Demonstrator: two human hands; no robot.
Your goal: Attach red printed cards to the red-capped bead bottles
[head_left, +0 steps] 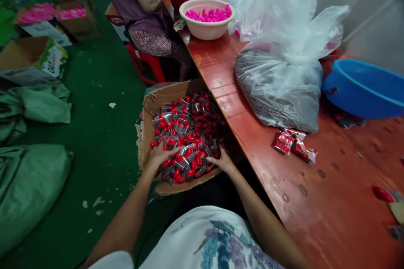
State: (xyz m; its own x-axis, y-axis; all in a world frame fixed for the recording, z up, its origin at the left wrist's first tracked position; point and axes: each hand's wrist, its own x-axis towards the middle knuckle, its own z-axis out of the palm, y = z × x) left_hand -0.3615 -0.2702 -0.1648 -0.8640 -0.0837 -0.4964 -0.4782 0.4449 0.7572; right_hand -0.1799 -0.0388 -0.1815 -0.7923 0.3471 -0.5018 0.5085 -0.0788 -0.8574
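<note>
A cardboard box (148, 117) on the floor beside the table holds several small clear tubes with red caps (186, 130). My left hand (159, 155) rests palm down on the tubes at the box's near left, fingers spread. At the near right of the pile lies my right hand (221, 160), fingers curled down among the tubes; whether it grips any is hidden. Both arms reach down from my lap.
A red wooden table (315, 185) runs along the right with a big plastic bag (277, 88) of dark pieces, red sachets (295, 143), a blue basin (362, 88) and a pink bowl (206, 19). Another person (142, 4) sits farther along. Green sacks (28, 185) and boxes lie left.
</note>
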